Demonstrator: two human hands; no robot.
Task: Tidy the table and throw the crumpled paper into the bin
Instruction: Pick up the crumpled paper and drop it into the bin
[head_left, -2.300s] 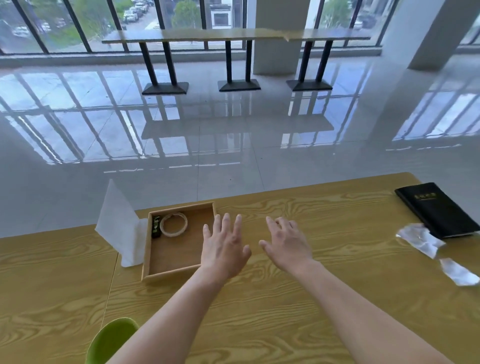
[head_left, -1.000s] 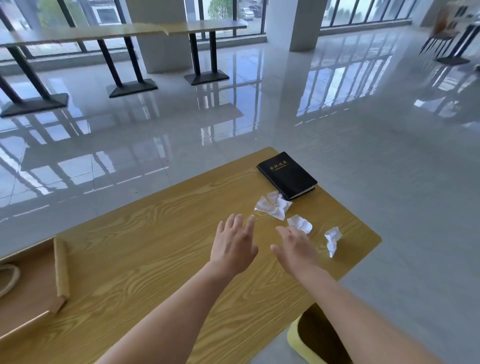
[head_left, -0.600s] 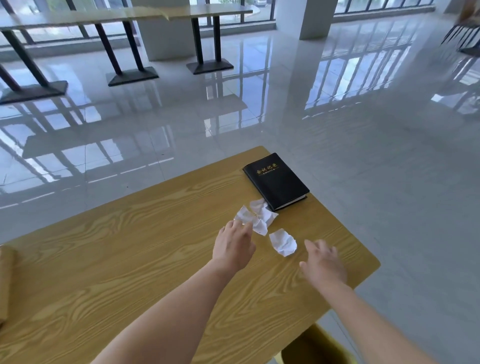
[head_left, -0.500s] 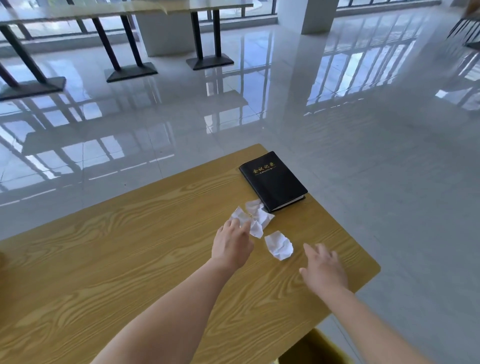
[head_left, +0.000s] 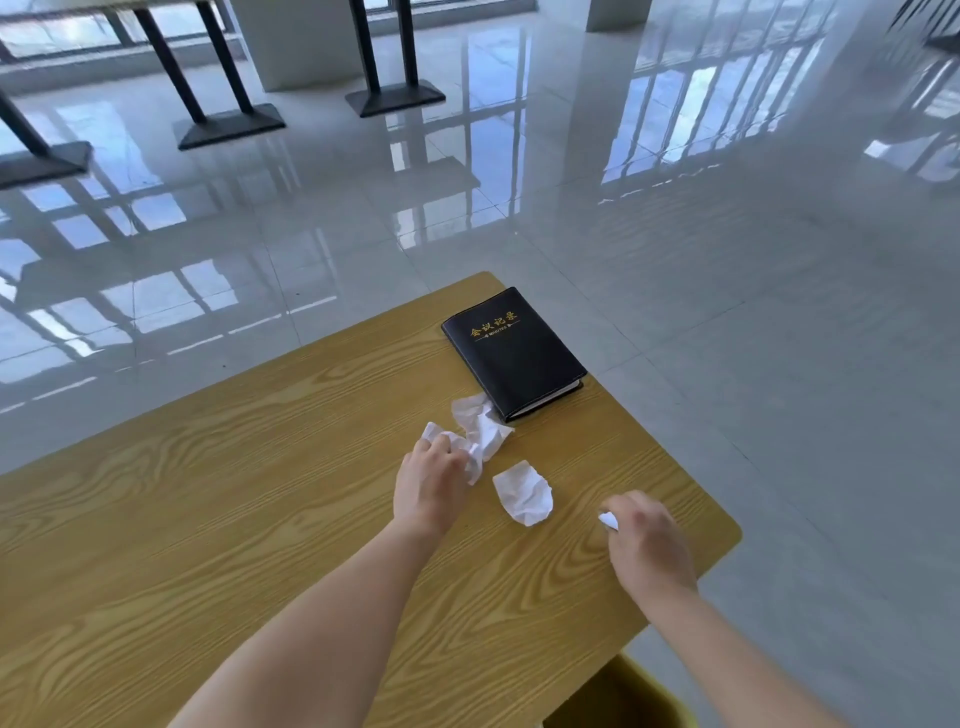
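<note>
Three crumpled white papers lie near the right end of the wooden table (head_left: 208, 519). My left hand (head_left: 431, 480) curls its fingers over the largest crumpled paper (head_left: 480, 423), which touches the black notebook's near corner. A second crumpled paper (head_left: 524, 493) lies loose between my hands. My right hand (head_left: 647, 538) closes round a small third paper (head_left: 608, 519), of which only a white tip shows. The yellow bin (head_left: 618, 696) stands on the floor below the table's near right edge, mostly hidden.
A black notebook (head_left: 514, 353) with gold lettering lies at the table's far right corner. The table's right edge and rounded corner are close to my right hand. Beyond is glossy tiled floor with black table legs (head_left: 228, 104) far off.
The view swung right from the wooden tray to the table's right end. Both hands reached forward; the left came down onto the large paper and the right closed on the small one.
</note>
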